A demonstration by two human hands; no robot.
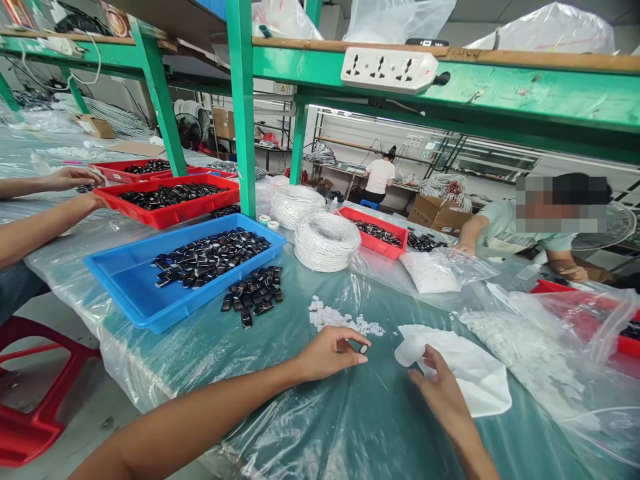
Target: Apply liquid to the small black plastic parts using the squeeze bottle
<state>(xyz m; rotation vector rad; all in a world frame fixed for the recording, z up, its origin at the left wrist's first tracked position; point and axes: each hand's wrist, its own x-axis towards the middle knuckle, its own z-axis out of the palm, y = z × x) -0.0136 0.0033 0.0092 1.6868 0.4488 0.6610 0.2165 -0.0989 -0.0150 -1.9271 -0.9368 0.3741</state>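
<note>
My left hand (330, 352) rests on the plastic-covered table (350, 427), its fingers pinched on a small black part (363, 348) with a white face. My right hand (440, 387) lies beside it, fingers curled at the edge of a white cloth (470, 373) and touching it. Just beyond my left hand is a small heap of white plastic pieces (335, 319). Further left lies a loose pile of black parts (253, 293), next to a blue tray (145, 287) holding several more of them.
Two coils of white wire (325, 240) stand mid-table by a green shelf post (243, 107). Red trays (170, 200) of black parts sit left, with another person's arms (45, 223) there. A person (530, 223) works at the right. Clear bags (550, 347) cover the right side.
</note>
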